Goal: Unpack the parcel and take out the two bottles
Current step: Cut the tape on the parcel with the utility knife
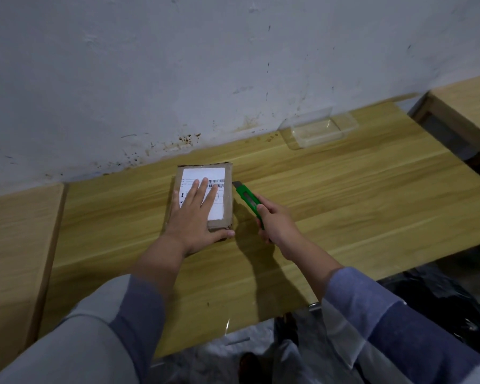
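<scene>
A small brown cardboard parcel with a white shipping label lies closed on the wooden table near the wall. My left hand rests flat on top of it, fingers spread, thumb along the near edge. My right hand grips a green utility knife just right of the parcel. The knife's blade end points at the parcel's far right side. No bottles are visible.
A clear plastic container sits at the back right against the stained white wall. A second wooden surface adjoins on the left, another at the far right. Dark plastic bags lie below the table's right edge.
</scene>
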Demonstrator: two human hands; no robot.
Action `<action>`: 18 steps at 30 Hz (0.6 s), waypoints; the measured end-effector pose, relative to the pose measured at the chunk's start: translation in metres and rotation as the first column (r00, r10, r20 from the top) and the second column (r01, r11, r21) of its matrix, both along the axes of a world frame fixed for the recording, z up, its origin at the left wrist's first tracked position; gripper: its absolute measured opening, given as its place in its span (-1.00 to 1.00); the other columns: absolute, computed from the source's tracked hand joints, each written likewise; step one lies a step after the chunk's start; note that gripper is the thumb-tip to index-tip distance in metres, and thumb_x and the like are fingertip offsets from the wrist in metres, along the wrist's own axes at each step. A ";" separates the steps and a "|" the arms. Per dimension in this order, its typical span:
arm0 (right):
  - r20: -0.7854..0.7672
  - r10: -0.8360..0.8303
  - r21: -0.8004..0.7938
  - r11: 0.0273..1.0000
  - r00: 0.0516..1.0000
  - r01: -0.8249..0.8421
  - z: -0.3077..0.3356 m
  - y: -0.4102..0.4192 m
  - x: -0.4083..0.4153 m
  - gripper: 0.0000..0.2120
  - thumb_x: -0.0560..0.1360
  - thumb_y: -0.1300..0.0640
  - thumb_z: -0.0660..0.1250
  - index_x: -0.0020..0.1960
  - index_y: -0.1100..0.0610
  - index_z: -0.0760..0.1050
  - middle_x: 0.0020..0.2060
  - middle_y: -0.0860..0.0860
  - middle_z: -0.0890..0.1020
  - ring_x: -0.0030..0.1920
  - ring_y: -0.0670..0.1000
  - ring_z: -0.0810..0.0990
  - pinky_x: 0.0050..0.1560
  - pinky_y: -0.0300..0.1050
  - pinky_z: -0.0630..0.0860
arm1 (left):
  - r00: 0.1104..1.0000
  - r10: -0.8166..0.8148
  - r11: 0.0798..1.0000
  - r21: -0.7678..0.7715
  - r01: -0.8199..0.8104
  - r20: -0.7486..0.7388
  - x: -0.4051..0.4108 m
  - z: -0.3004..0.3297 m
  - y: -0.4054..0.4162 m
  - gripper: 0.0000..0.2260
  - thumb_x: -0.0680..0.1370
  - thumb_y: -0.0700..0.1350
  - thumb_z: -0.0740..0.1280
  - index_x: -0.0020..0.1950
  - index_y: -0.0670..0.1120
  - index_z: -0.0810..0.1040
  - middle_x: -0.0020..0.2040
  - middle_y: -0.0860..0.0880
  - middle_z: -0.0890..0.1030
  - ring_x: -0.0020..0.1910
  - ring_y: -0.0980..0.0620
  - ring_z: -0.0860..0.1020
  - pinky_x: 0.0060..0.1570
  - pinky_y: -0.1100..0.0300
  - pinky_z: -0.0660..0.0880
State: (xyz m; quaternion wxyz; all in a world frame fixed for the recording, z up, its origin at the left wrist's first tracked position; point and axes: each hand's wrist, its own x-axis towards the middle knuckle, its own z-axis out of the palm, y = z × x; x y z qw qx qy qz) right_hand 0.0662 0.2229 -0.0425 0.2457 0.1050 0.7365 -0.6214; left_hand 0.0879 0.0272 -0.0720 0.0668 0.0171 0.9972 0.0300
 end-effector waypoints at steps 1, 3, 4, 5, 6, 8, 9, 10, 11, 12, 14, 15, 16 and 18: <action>-0.005 0.007 0.008 1.000 1.000 -0.007 0.000 0.001 0.002 -0.64 0.62 0.12 0.10 0.37 -0.13 0.37 -0.37 0.00 0.47 -0.47 -0.06 0.37 -0.52 -0.22 0.32 | 1.000 0.005 1.000 -0.001 -0.005 -0.003 0.000 0.000 0.000 0.05 0.24 0.60 -0.02 0.55 0.06 -0.24 0.57 0.02 -0.25 0.54 0.03 -0.29 0.46 -0.19 -0.23; -0.023 0.030 0.014 0.999 0.999 -0.030 0.001 0.004 0.008 -0.64 0.62 0.13 0.10 0.36 -0.12 0.39 -0.35 0.00 0.48 -0.43 -0.06 0.39 -0.48 -0.21 0.34 | 1.000 0.016 1.000 -0.008 -0.016 0.003 0.000 0.001 0.001 0.06 0.22 0.61 -0.05 0.55 0.06 -0.24 0.57 0.02 -0.25 0.54 0.03 -0.28 0.47 -0.20 -0.23; -0.034 0.041 0.016 0.999 0.999 -0.041 0.001 0.005 0.011 -0.65 0.62 0.13 0.10 0.36 -0.12 0.40 -0.35 0.00 0.49 -0.41 -0.06 0.40 -0.46 -0.20 0.34 | 1.000 0.021 1.000 -0.009 -0.021 0.010 0.000 0.001 0.001 0.06 0.21 0.61 -0.06 0.55 0.05 -0.24 0.57 0.02 -0.26 0.54 0.03 -0.28 0.47 -0.21 -0.22; -0.043 0.048 0.017 0.999 0.998 -0.047 0.001 0.006 0.014 -0.65 0.62 0.14 0.10 0.35 -0.11 0.41 -0.35 -0.01 0.49 -0.41 -0.06 0.39 -0.45 -0.20 0.34 | 1.000 0.026 1.000 -0.007 -0.026 0.014 -0.001 0.001 0.001 0.07 0.21 0.61 -0.06 0.55 0.05 -0.23 0.57 0.02 -0.26 0.54 0.03 -0.28 0.47 -0.21 -0.22; -0.051 0.051 0.016 0.999 0.997 -0.050 0.001 0.008 0.018 -0.65 0.62 0.14 0.10 0.35 -0.11 0.41 -0.36 -0.01 0.48 -0.41 -0.06 0.38 -0.45 -0.19 0.34 | 0.999 0.030 1.000 -0.005 -0.030 0.018 -0.001 0.002 0.002 0.07 0.21 0.61 -0.06 0.55 0.05 -0.23 0.57 0.02 -0.26 0.54 0.03 -0.28 0.47 -0.21 -0.22; -0.063 0.056 0.019 0.998 0.996 -0.055 0.001 0.011 0.023 -0.65 0.62 0.15 0.11 0.35 -0.10 0.42 -0.38 -0.04 0.48 -0.42 -0.08 0.38 -0.43 -0.19 0.33 | 0.999 0.039 0.999 -0.007 -0.039 0.023 0.000 0.002 0.003 0.07 0.22 0.60 -0.04 0.55 0.05 -0.23 0.57 0.01 -0.26 0.54 0.03 -0.28 0.47 -0.22 -0.23; -0.063 0.059 0.017 0.998 0.996 -0.058 0.001 0.013 0.025 -0.65 0.62 0.15 0.11 0.35 -0.09 0.42 -0.38 -0.04 0.48 -0.42 -0.08 0.38 -0.42 -0.19 0.33 | 0.999 0.042 0.999 -0.011 -0.042 0.025 0.000 0.002 0.003 0.07 0.22 0.60 -0.04 0.55 0.05 -0.23 0.57 0.01 -0.26 0.54 0.02 -0.28 0.47 -0.22 -0.23; -0.058 0.062 0.015 0.998 0.996 -0.061 0.002 0.014 0.027 -0.65 0.62 0.15 0.11 0.35 -0.09 0.41 -0.37 -0.04 0.48 -0.42 -0.09 0.38 -0.42 -0.20 0.33 | 0.999 0.044 0.999 -0.017 -0.044 0.026 0.001 0.002 0.004 0.07 0.21 0.60 -0.05 0.55 0.04 -0.23 0.57 0.01 -0.26 0.54 0.02 -0.28 0.47 -0.22 -0.23; -0.049 0.066 0.011 0.998 0.997 -0.066 0.002 0.016 0.029 -0.65 0.62 0.15 0.11 0.36 -0.09 0.40 -0.36 -0.03 0.47 -0.42 -0.08 0.37 -0.43 -0.20 0.33 | 0.999 0.045 0.999 -0.021 -0.044 0.025 0.001 0.002 0.006 0.07 0.21 0.61 -0.05 0.55 0.04 -0.23 0.57 0.01 -0.26 0.54 0.02 -0.28 0.47 -0.22 -0.23; -0.038 0.071 0.008 0.997 0.997 -0.071 0.002 0.018 0.031 -0.65 0.62 0.14 0.11 0.36 -0.09 0.39 -0.35 -0.01 0.47 -0.42 -0.07 0.37 -0.44 -0.21 0.33 | 0.999 0.046 0.999 -0.025 -0.045 0.027 0.001 0.003 0.007 0.07 0.21 0.61 -0.05 0.55 0.04 -0.23 0.57 0.00 -0.26 0.54 0.01 -0.28 0.47 -0.22 -0.23; -0.019 0.081 0.011 0.997 0.997 -0.080 0.002 0.023 0.037 -0.65 0.62 0.12 0.11 0.37 -0.11 0.38 -0.34 0.00 0.47 -0.42 -0.06 0.37 -0.49 -0.22 0.32 | 0.998 0.051 0.998 -0.027 -0.050 0.038 0.002 0.004 0.009 0.07 0.24 0.61 -0.01 0.56 0.04 -0.24 0.57 0.00 -0.27 0.54 0.01 -0.28 0.47 -0.22 -0.25; -0.013 0.085 0.010 0.996 0.996 -0.085 0.003 0.025 0.040 -0.65 0.62 0.12 0.11 0.37 -0.13 0.38 -0.34 0.00 0.48 -0.42 -0.06 0.37 -0.50 -0.23 0.32 | 0.998 0.055 0.998 -0.028 -0.054 0.039 0.002 0.005 0.010 0.06 0.25 0.59 0.01 0.56 0.04 -0.24 0.57 -0.01 -0.27 0.54 0.00 -0.28 0.47 -0.21 -0.25; -0.003 0.089 0.004 0.996 0.996 -0.089 0.002 0.026 0.042 -0.65 0.62 0.12 0.11 0.36 -0.14 0.39 -0.34 0.01 0.48 -0.42 -0.06 0.38 -0.50 -0.23 0.32 | 0.997 0.062 0.998 -0.029 -0.061 0.042 0.002 0.005 0.010 0.06 0.26 0.58 0.02 0.56 0.03 -0.24 0.57 -0.01 -0.27 0.54 0.00 -0.28 0.47 -0.21 -0.25; 0.008 0.079 -0.008 0.997 0.997 -0.079 0.001 0.027 0.044 -0.65 0.62 0.12 0.11 0.35 -0.13 0.40 -0.33 0.02 0.49 -0.41 -0.05 0.39 -0.47 -0.21 0.33 | 0.996 0.075 0.997 -0.028 -0.073 0.046 0.003 0.005 0.011 0.06 0.25 0.59 0.01 0.56 0.03 -0.24 0.57 0.00 -0.27 0.54 0.00 -0.28 0.47 -0.21 -0.25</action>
